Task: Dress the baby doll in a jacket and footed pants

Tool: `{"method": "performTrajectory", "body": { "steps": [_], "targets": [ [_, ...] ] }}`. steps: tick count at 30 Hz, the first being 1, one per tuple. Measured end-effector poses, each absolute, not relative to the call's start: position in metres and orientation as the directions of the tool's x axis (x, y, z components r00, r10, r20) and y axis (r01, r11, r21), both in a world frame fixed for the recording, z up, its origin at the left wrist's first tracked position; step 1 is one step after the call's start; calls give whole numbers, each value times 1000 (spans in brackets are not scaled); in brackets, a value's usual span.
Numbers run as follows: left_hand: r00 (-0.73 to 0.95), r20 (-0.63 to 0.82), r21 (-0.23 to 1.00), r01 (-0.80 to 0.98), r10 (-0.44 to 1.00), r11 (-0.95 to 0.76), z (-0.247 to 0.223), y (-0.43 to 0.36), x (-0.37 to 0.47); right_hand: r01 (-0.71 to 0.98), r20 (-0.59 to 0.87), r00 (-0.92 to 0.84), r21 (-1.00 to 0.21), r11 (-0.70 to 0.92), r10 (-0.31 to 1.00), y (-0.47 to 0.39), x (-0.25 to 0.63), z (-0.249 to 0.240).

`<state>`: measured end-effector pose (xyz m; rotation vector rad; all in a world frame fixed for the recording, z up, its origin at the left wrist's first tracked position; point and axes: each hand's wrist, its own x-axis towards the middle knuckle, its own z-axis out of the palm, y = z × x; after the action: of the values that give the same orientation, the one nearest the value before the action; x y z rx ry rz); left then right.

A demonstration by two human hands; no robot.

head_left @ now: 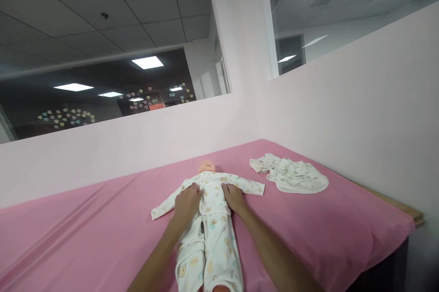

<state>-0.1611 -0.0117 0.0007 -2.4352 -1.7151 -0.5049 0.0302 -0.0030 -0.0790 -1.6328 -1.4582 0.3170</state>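
A baby doll [207, 166] lies face up on the pink sheet, its head toward the wall. It wears a white long-sleeved top [212, 193] printed with small bears, sleeves spread to both sides, and matching trousers [221, 241]. My left hand [188, 200] is closed on the top's left side at the chest. On the opposite side my right hand [234, 197] pinches the top's edge between thumb and fingers. The doll's hands are hidden in the sleeves. At the bottom of the frame a bit of the doll's leg shows below a trouser hem.
Crumpled white printed baby clothes [295, 175] lie on the sheet to the right, near the wall. The pink sheet [103, 237] has creases at the left and drapes over the table's right edge. A wooden board edge [394, 200] shows there. White walls [343, 114] with windows border the table.
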Motion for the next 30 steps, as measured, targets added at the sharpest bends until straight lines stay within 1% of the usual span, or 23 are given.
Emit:
{"method": "performTrajectory", "body": {
  "steps": [2, 4, 6, 9, 12, 15, 20, 22, 26, 30],
  "targets": [
    [298, 327, -24, 951, 897, -307, 0, -16, -155, 662, 363, 269, -743, 103, 892, -3, 31, -80],
    [284, 340, -98, 959, 897, -267, -2, -20, -150, 661, 364, 267, -743, 105, 892, -2, 31, -81],
    [276, 365, -138, 960, 889, -242, -5, -23, -146, 663, 363, 268, -742, 102, 892, -2, 31, -81],
    [272, 384, -157, 961, 882, -227, -7, -25, -142, 665, 362, 271, -740, 98, 892, -1, 31, -82],
    [251, 366, -140, 967, 896, -214, -6, -27, -141, 668, 363, 273, -738, 95, 891, 0, 31, -81],
    [230, 328, -95, 973, 916, -210, -1, -28, -143, 671, 368, 273, -735, 98, 889, 0, 31, -81],
    [269, 276, 4, 960, 923, -280, 4, -29, -148, 674, 375, 270, -731, 104, 887, 0, 31, -82],
    [286, 300, 19, 952, 910, -305, 4, -29, -149, 675, 376, 270, -730, 104, 886, 0, 31, -82],
    [288, 369, 7, 950, 884, -313, 3, -29, -148, 675, 377, 274, -730, 102, 885, -1, 31, -82],
    [292, 353, 64, 940, 889, -335, 3, -30, -149, 676, 379, 272, -729, 104, 884, -1, 31, -82]
  ]
}}
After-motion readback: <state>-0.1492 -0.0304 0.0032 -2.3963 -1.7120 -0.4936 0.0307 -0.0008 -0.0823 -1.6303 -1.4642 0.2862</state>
